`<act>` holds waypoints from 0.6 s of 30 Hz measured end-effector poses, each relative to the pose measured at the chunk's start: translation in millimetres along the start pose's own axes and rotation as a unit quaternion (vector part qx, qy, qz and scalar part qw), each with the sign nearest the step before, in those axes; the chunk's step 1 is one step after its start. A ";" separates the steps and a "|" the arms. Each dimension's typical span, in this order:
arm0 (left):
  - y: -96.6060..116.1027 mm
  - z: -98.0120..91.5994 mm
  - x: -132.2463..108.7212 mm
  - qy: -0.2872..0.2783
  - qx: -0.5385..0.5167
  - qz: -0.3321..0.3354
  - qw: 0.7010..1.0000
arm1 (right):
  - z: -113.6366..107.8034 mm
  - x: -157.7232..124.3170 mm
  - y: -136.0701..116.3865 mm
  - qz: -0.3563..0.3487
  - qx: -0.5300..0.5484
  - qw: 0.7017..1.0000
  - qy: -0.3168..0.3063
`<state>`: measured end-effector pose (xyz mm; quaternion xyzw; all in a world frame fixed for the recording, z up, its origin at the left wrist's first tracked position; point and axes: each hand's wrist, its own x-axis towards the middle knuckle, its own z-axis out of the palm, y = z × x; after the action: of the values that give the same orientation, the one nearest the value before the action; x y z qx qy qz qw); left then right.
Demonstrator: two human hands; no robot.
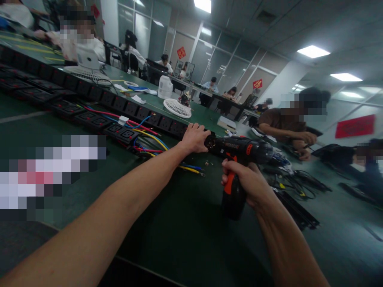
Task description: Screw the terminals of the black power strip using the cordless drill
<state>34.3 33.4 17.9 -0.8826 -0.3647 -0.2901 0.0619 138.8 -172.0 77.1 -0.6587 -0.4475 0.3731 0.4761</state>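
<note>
My right hand (243, 177) is wrapped round the handle of a black and orange cordless drill (235, 187). The drill lies level, its nose pointing left at the end of a long black power strip (131, 108). My left hand (196, 137) is closed over that end of the strip, close to the drill's tip. The exact contact at the tip is too dark to tell. Red, blue and yellow wires (155, 143) run along the strip and come out beside my left wrist. A row of black socket modules (115, 129) lies alongside it.
Small metal parts (208, 163) lie on the green table (179, 223) below the drill. Behind the strip are a white round fan grille (177, 108) and a white jug (165, 87). Black cables (302, 183) and dark bars (296, 209) lie at right. People sit around.
</note>
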 end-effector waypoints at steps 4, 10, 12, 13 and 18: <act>0.8 -0.3 -0.4 0.000 0.008 0.000 1.000 | 0.3 0.7 0.3 -0.004 0.008 1.000 0.001; 0.9 -1.2 -0.9 -0.008 0.006 -0.005 1.000 | -1.8 1.6 2.2 0.003 -0.004 1.000 -0.006; 0.6 -1.3 -0.8 -0.010 0.005 -0.005 1.000 | -2.2 1.4 2.2 0.002 0.003 1.000 -0.005; 0.5 -1.2 -0.7 -0.009 0.007 -0.005 1.000 | -2.2 1.3 2.0 0.000 0.008 1.000 -0.005; 0.4 -0.5 -0.2 -0.005 0.015 -0.003 1.000 | -0.1 0.0 0.3 -0.008 0.028 1.000 -0.005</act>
<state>34.2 32.9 18.2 -0.8821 -0.3718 -0.2801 0.0726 139.0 -172.0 76.8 -0.6400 -0.4444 0.3849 0.4947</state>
